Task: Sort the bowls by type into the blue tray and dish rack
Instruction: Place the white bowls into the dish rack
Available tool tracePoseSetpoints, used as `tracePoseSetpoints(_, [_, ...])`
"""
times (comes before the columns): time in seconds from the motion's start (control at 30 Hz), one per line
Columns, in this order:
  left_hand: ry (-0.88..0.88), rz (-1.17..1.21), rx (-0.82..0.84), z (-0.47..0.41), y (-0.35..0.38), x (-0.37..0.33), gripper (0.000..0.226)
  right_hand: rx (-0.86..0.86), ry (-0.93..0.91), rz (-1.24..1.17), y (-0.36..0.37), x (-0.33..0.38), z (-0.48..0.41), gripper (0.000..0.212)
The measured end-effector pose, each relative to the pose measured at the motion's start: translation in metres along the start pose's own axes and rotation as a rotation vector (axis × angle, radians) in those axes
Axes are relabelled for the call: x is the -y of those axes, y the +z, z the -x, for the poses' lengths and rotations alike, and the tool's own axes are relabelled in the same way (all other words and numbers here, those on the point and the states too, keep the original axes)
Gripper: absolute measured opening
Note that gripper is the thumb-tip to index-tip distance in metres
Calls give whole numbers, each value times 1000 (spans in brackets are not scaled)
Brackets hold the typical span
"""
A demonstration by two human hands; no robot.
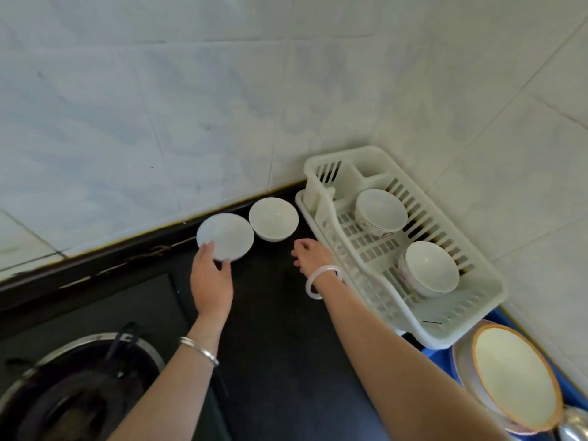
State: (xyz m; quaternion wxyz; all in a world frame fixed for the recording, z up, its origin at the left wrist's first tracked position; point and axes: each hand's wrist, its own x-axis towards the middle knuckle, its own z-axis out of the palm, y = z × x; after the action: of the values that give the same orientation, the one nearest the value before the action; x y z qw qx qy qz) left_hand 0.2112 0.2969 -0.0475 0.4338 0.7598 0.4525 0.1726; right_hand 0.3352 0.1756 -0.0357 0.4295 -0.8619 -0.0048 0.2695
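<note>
Two plain white bowls stand on the dark counter by the wall. My left hand (211,283) grips the near rim of the left white bowl (226,233), thumb and fingers on its edge. The second white bowl (273,219) sits just to its right, untouched. My right hand (310,254) hovers empty, fingers loosely curled, between that bowl and the white dish rack (321,173). Two patterned bowls (380,211) (431,268) lie in the rack. At the lower right, a stack of orange-rimmed bowls (515,380) rests in the blue tray (440,361).
A gas stove burner (82,386) fills the lower left. Tiled walls meet in a corner behind the rack. A shiny metal object (574,424) shows at the bottom right corner.
</note>
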Motion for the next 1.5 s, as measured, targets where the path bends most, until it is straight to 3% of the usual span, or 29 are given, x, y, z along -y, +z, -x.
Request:
tracePoseSetpoints(0.2, [-141,177,17,-32,1,31,55,-33,111,61,29,18,-42,33])
tracePoseSetpoints(0.33, [-252,404,56,-41,2,38,45,-39,228,-138,39,19,-58,22])
tracePoseSetpoints(0.47, [-308,523,79,-46,3,41,45,-88,307,-486,39,22,-65,6])
tracePoseSetpoints(0.63, [-319,596,97,-50,6,45,47,-113,243,-546,28,33,-59,9])
tracePoseSetpoints(0.8, [-338,685,115,-50,6,48,48,-34,123,-464,17,55,-46,23])
tracePoseSetpoints(0.93, [-374,742,140,-51,3,45,44,49,77,-289,28,63,-34,7])
tracePoseSetpoints(1.07, [-485,864,137,-53,-1,41,37,46,80,-210,47,66,-26,4])
tracePoseSetpoints(1.13, [-520,897,137,-55,-3,40,38,46,75,-152,53,66,-24,12])
tracePoseSetpoints(1.5, [-525,846,151,-63,-4,38,37,17,58,113,66,60,-27,19])
